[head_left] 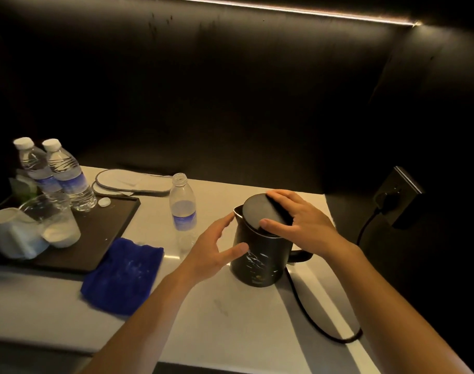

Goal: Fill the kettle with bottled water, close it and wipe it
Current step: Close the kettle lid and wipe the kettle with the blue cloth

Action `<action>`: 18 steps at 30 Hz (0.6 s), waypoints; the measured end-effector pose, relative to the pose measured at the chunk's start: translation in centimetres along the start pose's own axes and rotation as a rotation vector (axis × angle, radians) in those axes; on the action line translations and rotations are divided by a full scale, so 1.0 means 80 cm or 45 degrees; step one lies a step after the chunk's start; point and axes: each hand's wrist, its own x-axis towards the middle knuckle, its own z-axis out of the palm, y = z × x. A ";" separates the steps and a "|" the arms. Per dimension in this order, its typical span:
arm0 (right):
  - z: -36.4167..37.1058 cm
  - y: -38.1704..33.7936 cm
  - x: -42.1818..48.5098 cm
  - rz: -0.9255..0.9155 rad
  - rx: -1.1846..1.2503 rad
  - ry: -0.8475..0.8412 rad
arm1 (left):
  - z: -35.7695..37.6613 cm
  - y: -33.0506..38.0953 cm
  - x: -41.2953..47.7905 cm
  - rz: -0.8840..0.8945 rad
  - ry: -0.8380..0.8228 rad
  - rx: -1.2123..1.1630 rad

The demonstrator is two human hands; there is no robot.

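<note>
**A:** On the pale stone-look table (230,314), where does the job stand?

**B:** About midway, I'd judge. The black electric kettle (257,263) sits right of centre with its handle toward the person and its cord running off to a wall socket. Its round black lid (260,211) is tilted, not yet seated on the rim.

**A:** And the hands?

**B:** The right hand (303,220) rests on the lid from above, fingers (277,197) spread over its far edge and thumb on the near edge, so it has hold of the lid and looks to be pressing it down. The left hand (217,252) is open beside the kettle's body, thumb against the wall, steadying rather than gripping.

**A:** Was the water poured?

**B:** Likely. A clear plastic water bottle (183,211) stands uncapped just left of the kettle, and seems mostly empty, though the dim light makes the level hard to read. I cannot see inside the kettle.

**A:** What remains?

**B:** Closing the lid fully, then wiping. The blue folded cloth (122,276) lies untouched at the near edge of the dark tray (109,228), within easy reach of the left hand. Two sealed bottles (58,174) stand on that tray, with a small white cap (104,202) beside them.
</note>
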 end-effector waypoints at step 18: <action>0.000 -0.005 0.028 0.138 0.084 -0.242 | -0.117 -0.181 -0.099 -0.361 0.074 1.132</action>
